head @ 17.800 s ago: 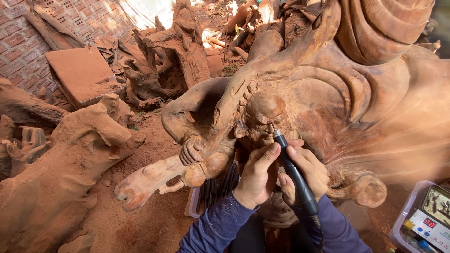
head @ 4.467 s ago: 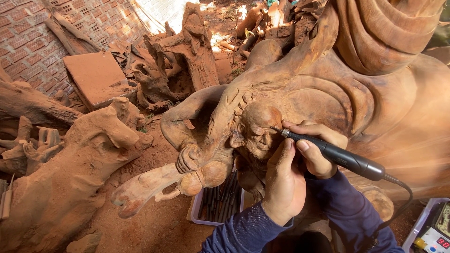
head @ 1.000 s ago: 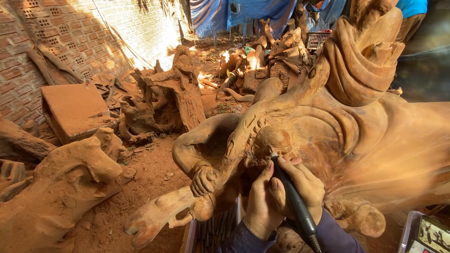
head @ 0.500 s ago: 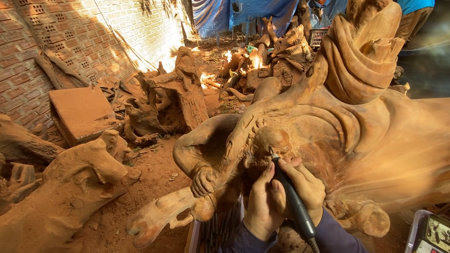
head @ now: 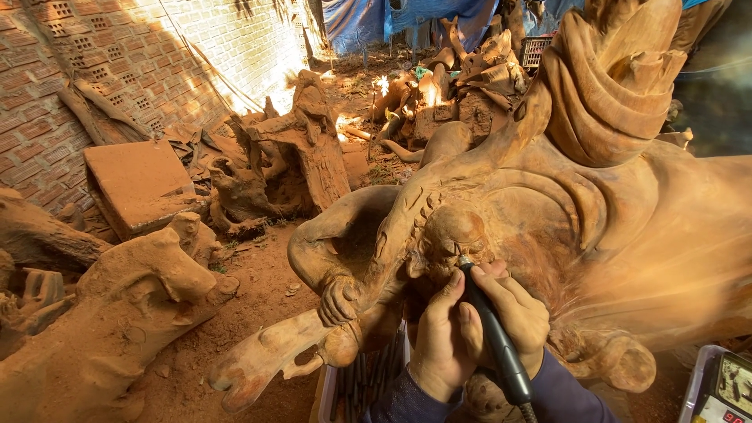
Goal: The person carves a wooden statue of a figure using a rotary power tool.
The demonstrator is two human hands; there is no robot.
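Note:
A large reddish wooden carving (head: 627,227) of a figure lies across the view, its carved face (head: 453,235) just above my hands. A black pen-shaped rotary tool (head: 492,337) has its tip against the lower part of that face. My right hand (head: 513,313) grips the tool's body. Beside it, my left hand (head: 440,337) wraps the tool from the left, its thumb up near the tip. Both wrists are in dark blue sleeves. The carving's fist (head: 338,301) and long club-like arm (head: 270,360) reach out to the lower left.
A rough carved log (head: 102,337) lies at the left on red dirt. Root stumps (head: 294,168), a flat slab (head: 137,184) and a brick wall (head: 157,55) stand behind. A white tray of tool bits (head: 356,384) sits below the carving. A small control unit (head: 724,392) is at bottom right.
My hands stay on the tool at the carved face, shifted slightly. The view has tilted and moved a little compared with a second ago.

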